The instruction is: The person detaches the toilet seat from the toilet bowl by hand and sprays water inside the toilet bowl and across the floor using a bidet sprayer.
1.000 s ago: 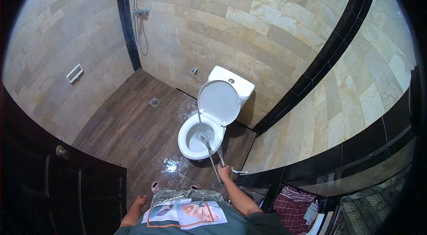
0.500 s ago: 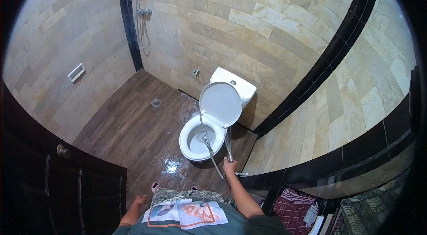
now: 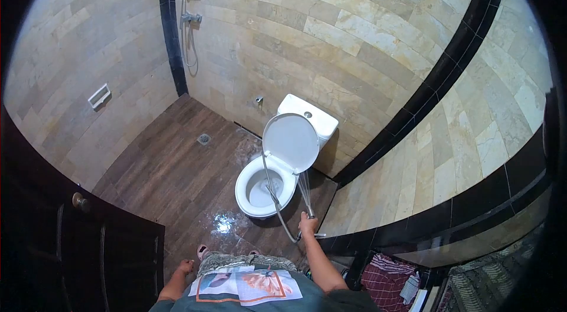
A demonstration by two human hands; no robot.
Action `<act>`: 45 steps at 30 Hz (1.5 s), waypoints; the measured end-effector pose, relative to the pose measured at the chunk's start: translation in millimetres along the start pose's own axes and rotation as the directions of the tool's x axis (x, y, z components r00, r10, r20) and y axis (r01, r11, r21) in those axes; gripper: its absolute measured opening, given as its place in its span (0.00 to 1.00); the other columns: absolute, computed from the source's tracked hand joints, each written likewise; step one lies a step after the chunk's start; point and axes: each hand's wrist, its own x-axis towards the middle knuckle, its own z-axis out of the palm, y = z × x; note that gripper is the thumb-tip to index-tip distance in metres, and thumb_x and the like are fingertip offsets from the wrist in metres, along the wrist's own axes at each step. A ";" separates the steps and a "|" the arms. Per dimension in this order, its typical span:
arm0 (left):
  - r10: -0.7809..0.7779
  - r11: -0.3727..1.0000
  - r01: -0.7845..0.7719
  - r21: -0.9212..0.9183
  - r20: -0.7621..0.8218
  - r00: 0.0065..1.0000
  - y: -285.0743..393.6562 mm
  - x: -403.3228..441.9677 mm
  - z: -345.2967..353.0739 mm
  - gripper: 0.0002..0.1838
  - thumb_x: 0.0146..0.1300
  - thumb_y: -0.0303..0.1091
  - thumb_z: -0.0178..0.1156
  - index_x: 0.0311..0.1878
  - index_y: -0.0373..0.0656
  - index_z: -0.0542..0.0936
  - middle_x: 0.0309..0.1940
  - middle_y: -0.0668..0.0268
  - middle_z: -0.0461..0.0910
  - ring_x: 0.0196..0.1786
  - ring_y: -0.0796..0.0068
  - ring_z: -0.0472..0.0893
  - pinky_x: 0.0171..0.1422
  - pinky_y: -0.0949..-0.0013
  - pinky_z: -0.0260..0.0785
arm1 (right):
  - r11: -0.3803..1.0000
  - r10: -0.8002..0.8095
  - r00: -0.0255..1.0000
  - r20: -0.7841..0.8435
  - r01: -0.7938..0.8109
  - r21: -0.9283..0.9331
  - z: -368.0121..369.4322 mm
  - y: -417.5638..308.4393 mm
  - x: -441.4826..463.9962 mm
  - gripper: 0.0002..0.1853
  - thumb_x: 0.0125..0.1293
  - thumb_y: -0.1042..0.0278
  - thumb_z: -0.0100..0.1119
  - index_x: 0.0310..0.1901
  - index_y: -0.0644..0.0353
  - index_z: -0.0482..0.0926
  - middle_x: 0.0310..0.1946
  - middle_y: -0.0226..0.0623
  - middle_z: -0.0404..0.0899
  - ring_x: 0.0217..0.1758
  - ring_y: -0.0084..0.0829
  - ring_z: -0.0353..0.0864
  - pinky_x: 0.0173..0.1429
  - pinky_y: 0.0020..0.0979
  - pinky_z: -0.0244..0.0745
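My right hand (image 3: 308, 224) is closed around a handheld bidet sprayer (image 3: 310, 214), to the right of the toilet. Fine streams of water (image 3: 305, 189) fan out from it, toward the side of the toilet near the seat hinge. Its silver hose (image 3: 277, 206) loops up across the white toilet bowl (image 3: 241, 189) and in front of the raised lid (image 3: 291, 138). Low at my side hangs my left hand (image 3: 186, 266), with its fingers curled in. Whether anything small is inside it I cannot make out.
Wet brown floor (image 3: 177, 152) has a drain (image 3: 204, 139) at the left of the toilet. A dark door (image 3: 118, 253) stands at left. Shower fittings (image 3: 190, 18) are on the back wall, and cloths (image 3: 387, 279) lie at lower right.
The view has shifted slightly. Water still sprays from the sprayer in my right hand, its streams now spread a little wider. My left hand stays low at my side.
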 end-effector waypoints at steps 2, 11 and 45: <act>-0.011 1.000 0.011 0.016 -0.007 1.000 -7.8 7.7 -3.5 0.18 0.52 0.43 0.48 0.33 0.34 0.71 0.22 0.61 0.72 0.23 0.70 0.71 0.26 0.68 0.64 | 0.994 0.044 0.999 -0.028 -0.041 0.097 -1.9 -12.5 -3.3 0.11 0.49 0.68 0.53 0.16 0.59 0.63 0.05 0.29 0.61 0.04 0.22 0.60 0.08 0.24 0.55; -0.009 0.943 0.012 0.332 -0.009 1.000 27.8 -19.4 -35.4 0.21 0.51 0.47 0.46 0.35 0.35 0.72 0.26 0.60 0.74 0.26 0.71 0.73 0.27 0.69 0.63 | 0.990 0.055 0.994 0.097 -0.068 0.126 -3.2 -113.5 -37.1 0.11 0.49 0.67 0.53 0.17 0.59 0.63 0.06 0.30 0.62 0.06 0.21 0.61 0.09 0.23 0.55; -0.024 0.984 0.036 0.173 -0.072 0.997 -42.0 5.9 -238.5 0.16 0.52 0.43 0.47 0.29 0.37 0.73 0.20 0.62 0.72 0.21 0.72 0.70 0.24 0.68 0.61 | 0.390 -0.181 0.736 0.653 0.663 -0.639 219.2 -121.0 -193.8 0.09 0.42 0.68 0.47 0.23 0.62 0.76 0.25 0.46 0.74 0.29 0.42 0.74 0.33 0.37 0.69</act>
